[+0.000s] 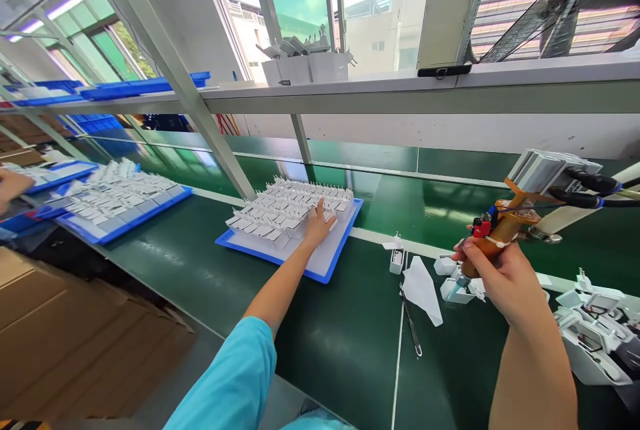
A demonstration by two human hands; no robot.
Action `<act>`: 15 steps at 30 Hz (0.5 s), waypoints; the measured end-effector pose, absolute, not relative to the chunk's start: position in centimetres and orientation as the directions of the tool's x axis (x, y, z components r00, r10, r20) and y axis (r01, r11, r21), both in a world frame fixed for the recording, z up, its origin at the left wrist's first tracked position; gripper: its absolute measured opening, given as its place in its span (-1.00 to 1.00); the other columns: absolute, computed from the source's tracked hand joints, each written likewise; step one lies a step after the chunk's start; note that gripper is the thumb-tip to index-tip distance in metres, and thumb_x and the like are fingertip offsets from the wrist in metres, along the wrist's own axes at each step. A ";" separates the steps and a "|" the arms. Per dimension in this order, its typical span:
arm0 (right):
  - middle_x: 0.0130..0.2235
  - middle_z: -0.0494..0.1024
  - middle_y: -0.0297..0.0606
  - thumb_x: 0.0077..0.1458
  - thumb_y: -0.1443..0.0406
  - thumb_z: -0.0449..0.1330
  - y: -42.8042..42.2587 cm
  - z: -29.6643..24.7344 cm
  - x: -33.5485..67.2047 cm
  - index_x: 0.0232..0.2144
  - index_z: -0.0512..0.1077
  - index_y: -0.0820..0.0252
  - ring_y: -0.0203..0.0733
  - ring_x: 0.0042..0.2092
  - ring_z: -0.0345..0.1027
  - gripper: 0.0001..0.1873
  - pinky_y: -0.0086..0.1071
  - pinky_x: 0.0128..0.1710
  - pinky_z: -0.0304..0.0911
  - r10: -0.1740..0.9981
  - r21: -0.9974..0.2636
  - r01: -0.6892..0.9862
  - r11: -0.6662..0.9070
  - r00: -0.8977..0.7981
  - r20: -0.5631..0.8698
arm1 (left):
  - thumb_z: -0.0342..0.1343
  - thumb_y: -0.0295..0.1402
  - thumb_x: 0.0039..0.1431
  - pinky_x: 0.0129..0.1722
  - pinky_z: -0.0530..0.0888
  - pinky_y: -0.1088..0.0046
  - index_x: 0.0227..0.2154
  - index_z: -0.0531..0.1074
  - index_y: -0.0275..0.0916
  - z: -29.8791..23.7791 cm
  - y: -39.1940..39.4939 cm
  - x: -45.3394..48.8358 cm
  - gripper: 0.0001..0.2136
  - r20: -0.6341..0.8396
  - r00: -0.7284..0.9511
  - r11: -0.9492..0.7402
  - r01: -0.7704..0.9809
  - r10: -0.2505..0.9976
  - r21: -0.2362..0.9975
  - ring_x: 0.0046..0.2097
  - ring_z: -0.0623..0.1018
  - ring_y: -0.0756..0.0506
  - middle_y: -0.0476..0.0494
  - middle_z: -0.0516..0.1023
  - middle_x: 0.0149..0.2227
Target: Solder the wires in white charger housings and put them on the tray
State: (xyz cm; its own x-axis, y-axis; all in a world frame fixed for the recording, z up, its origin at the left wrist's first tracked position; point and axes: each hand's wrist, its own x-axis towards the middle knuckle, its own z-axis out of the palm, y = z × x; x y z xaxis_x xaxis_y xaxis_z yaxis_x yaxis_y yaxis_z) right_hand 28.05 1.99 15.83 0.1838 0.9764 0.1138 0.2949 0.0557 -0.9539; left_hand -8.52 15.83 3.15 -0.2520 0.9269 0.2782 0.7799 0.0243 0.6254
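Note:
My left hand [317, 225] reaches over a blue-rimmed tray [287, 260]. Its index finger and thumb are apart, touching the near right end of the rows of small white plastic housings [280, 213]; the other fingers are partly hidden. My right hand [505, 277] is wrapped round the brown handle of a glue dispensing gun [500, 233] with a red switch, a metal block on top and black cables. Its pale blue nozzle points down at a white housing [457, 291] on the green bench. Left of that lie a white paper piece [421, 290], metal tweezers [411, 323] and another small white housing [397, 260].
Several white plastic parts [595, 330] are piled at the right. A second blue tray [135, 217] of white parts stands on the left, near another person's hand [13, 185]. A cardboard box [75, 343] sits below the bench. A shelf [350, 98] crosses above.

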 end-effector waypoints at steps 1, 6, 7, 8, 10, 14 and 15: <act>-0.36 0.60 -0.17 -0.11 -0.12 0.22 2.0 15.8 28.1 -0.26 0.36 0.13 -0.01 -0.31 0.48 -0.48 -0.17 -0.32 0.32 0.978 -0.954 0.296 0.054 0.179 0.111 | 0.14 -0.21 0.20 0.07 0.35 0.06 0.35 -0.01 -0.29 2.8 16.2 -8.5 -0.27 0.286 -0.258 0.036 0.797 0.923 0.603 0.18 0.36 -0.40 -0.52 0.34 0.11; -0.35 0.60 -0.14 -0.08 -0.12 0.20 1.9 15.8 28.0 -0.26 0.35 0.13 -0.02 -0.34 0.46 -0.49 -0.18 -0.37 0.29 0.975 -0.938 0.342 0.048 0.187 0.118 | 0.22 -0.24 0.10 0.18 0.22 -0.03 0.36 0.00 -0.26 1.4 15.8 -8.5 -0.19 0.359 -0.245 0.054 0.883 0.900 0.467 0.27 0.19 -0.47 -0.54 0.17 0.25; -0.35 0.60 -0.13 -0.08 -0.11 0.19 1.9 15.8 28.0 -0.27 0.36 0.14 -0.02 -0.35 0.46 -0.50 -0.19 -0.37 0.29 0.974 -0.935 0.351 0.046 0.193 0.121 | 0.22 -0.26 0.09 0.21 0.19 -0.03 0.36 -0.01 -0.24 1.2 15.6 -8.6 -0.19 0.390 -0.226 0.049 0.909 0.893 0.413 0.29 0.16 -0.47 -0.52 0.15 0.28; -0.35 0.61 -0.13 -0.08 -0.10 0.19 1.9 15.9 28.0 -0.27 0.36 0.15 -0.03 -0.36 0.46 -0.51 -0.19 -0.37 0.29 0.972 -0.933 0.357 0.044 0.201 0.123 | 0.21 -0.28 0.09 0.23 0.16 -0.03 0.37 -0.01 -0.24 1.0 15.5 -8.6 -0.20 0.422 -0.208 0.048 0.932 0.883 0.359 0.31 0.13 -0.47 -0.50 0.13 0.29; -0.36 0.61 -0.12 -0.08 -0.09 0.19 1.9 15.8 28.0 -0.28 0.36 0.15 -0.04 -0.38 0.45 -0.51 -0.20 -0.38 0.29 0.970 -0.932 0.361 0.034 0.213 0.118 | 0.18 -0.33 0.10 0.26 0.11 -0.04 0.37 0.00 -0.24 0.7 15.4 -8.9 -0.22 0.472 -0.190 0.060 0.959 0.861 0.276 0.33 0.09 -0.47 -0.47 0.09 0.32; -0.36 0.60 -0.14 -0.06 -0.08 0.18 2.1 15.7 28.3 -0.27 0.36 0.15 -0.07 -0.38 0.45 -0.53 -0.21 -0.36 0.30 0.970 -0.925 0.379 0.020 0.216 0.109 | 0.11 -0.44 0.12 0.32 0.00 -0.06 0.36 0.04 -0.23 0.3 15.6 -9.5 -0.28 0.521 -0.199 0.087 0.969 0.830 0.231 0.39 -0.03 -0.44 -0.40 -0.05 0.39; -0.35 0.60 -0.15 -0.05 -0.07 0.18 2.1 15.6 28.3 -0.27 0.36 0.14 -0.07 -0.38 0.45 -0.55 -0.22 -0.36 0.30 0.971 -0.923 0.384 0.022 0.212 0.112 | 0.09 -0.46 0.13 0.32 -0.01 -0.06 0.35 0.05 -0.22 0.3 15.7 -9.7 -0.29 0.530 -0.193 0.083 0.971 0.826 0.224 0.40 -0.05 -0.43 -0.39 -0.07 0.40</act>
